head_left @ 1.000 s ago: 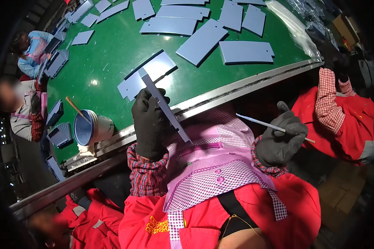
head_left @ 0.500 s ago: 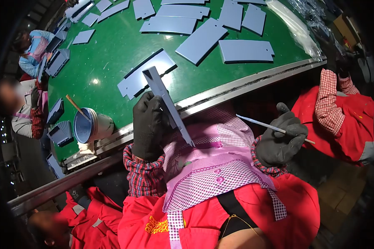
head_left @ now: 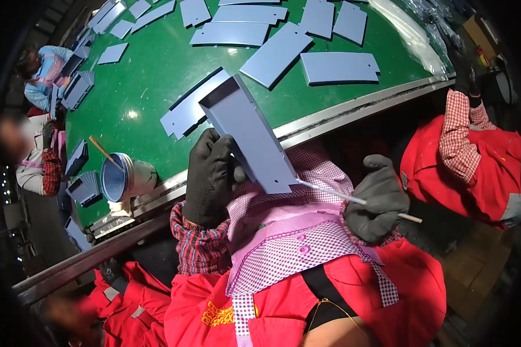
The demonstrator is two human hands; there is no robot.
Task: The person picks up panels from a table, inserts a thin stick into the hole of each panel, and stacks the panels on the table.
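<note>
My left hand, in a dark grey glove, grips a blue-grey panel with raised edges by its left long side. The panel is tilted over the table edge, its inner face turned up towards me. Between the gloved fingers of my right hand is a thin paintbrush. Its tip is at the lower right corner of the panel; whether it touches I cannot tell. Behind the held panel, another blue-grey panel lies on the green table, partly hidden.
On the green table lie several more panels. A paint bucket with a wooden stick stands near the front edge. Stacked panels are left of it. Co-workers sit at the left, lower left and right.
My left hand has turned the panel from edge-on so its broad inner face shows. My right hand has moved left and down, bringing the brush tip to the panel's corner.
</note>
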